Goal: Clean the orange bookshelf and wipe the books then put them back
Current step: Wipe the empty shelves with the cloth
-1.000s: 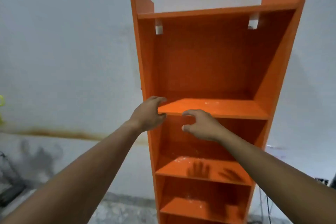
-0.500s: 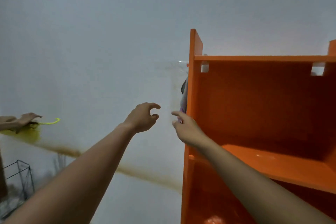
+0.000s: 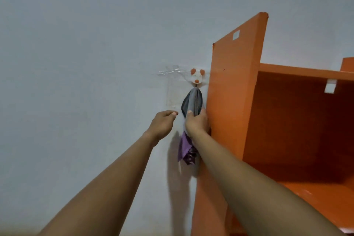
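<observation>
The right hand (image 3: 197, 121) has its grip closed around the middle of a hanging cloth (image 3: 192, 102), grey above the fist and purple below, presumably to pull it free for wiping. The cloth dangles from a small animal-shaped hook (image 3: 196, 77) on the wall (image 3: 86, 44), just beside the orange bookshelf (image 3: 235, 92). The left hand (image 3: 162, 123) hovers near, fingers loosely curled, holding nothing. The visible shelves look bare, though little of them shows; no books are in view.
</observation>
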A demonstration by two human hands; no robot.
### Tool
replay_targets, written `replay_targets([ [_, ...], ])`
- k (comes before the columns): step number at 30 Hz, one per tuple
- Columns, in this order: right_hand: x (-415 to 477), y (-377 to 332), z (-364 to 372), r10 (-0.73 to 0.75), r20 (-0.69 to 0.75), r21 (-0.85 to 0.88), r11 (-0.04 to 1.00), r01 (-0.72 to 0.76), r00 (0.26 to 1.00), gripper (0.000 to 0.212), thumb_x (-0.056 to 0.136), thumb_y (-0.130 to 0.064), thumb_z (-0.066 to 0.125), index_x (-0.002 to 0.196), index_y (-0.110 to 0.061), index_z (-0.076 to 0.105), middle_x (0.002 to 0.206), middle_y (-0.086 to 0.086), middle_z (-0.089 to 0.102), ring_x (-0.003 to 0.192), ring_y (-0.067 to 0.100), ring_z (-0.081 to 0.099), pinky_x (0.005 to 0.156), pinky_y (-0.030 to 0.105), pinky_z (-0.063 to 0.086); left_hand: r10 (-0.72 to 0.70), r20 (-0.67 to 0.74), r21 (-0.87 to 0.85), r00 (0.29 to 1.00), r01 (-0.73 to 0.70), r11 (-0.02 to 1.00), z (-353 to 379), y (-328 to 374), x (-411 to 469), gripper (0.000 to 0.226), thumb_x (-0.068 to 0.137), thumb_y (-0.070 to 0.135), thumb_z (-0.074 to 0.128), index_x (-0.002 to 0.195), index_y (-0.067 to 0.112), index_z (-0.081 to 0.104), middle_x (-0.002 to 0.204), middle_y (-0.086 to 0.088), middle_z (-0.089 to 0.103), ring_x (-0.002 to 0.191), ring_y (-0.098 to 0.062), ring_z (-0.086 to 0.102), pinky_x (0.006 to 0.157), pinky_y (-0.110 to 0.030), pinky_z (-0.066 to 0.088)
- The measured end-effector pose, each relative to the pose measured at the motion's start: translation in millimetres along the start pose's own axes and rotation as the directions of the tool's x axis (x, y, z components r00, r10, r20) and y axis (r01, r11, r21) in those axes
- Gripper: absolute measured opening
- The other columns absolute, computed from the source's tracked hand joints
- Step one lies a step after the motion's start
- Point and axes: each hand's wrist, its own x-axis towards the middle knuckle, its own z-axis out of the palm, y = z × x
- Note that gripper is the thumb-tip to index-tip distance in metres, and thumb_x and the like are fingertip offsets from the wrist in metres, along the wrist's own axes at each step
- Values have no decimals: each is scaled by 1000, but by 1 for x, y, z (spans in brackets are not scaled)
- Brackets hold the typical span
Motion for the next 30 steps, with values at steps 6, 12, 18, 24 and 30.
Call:
replay_targets([
  [6, 28, -5, 10, -12, 64, 59, 998, 9, 998, 13, 89, -24, 71, 101, -21, 73, 105, 1, 75, 100, 26, 69, 90, 37, 57, 0, 59, -189, 998, 11, 982, 8, -4, 11, 37, 110, 25, 31, 136, 17, 56, 134, -4, 61, 112, -17, 61, 87, -26, 51],
  [12, -11, -34, -3, -303, 36, 173, 940, 293, 952, 14, 92, -32, 69, 95, -18, 71, 93, -2, 74, 88, 19, 69, 80, 36, 56, 13, 49, -477, 999, 12, 879, -10, 13, -10, 27, 106, 29, 47, 118, 16, 68, 102, -5, 74, 66, -11, 64, 59, -21, 49],
  [18, -92, -27, -74, -535, 217, -32, 832, 553, 817, 21, 95, -30, 66, 81, -16, 58, 67, -7, 54, 57, 4, 45, 54, 20, 34, 14, 195, -498, 981, 87, 863, -22, 5, -79, 29, 97, 25, 63, 116, 5, 71, 109, -18, 72, 96, -30, 64, 95, -43, 48],
  [24, -140, -1, -165, -643, 358, -118, 688, 716, 677, 38, 85, -29, 77, 65, -27, 45, 53, -8, 44, 50, 8, 42, 47, 21, 28, 27, 430, -373, 903, 150, 916, 2, 17, -144, 24, 91, 27, 71, 105, 8, 70, 105, -20, 61, 100, -34, 50, 84, -36, 47],
  [30, -116, 30, -275, -610, 433, -45, 720, 692, 663, 32, 78, -41, 79, 70, -16, 61, 62, -5, 59, 58, 8, 51, 57, 40, 44, 50, 491, -311, 870, 121, 943, 87, 69, -182, 16, 95, 26, 66, 99, 10, 69, 92, -14, 62, 83, -21, 60, 80, -32, 53],
])
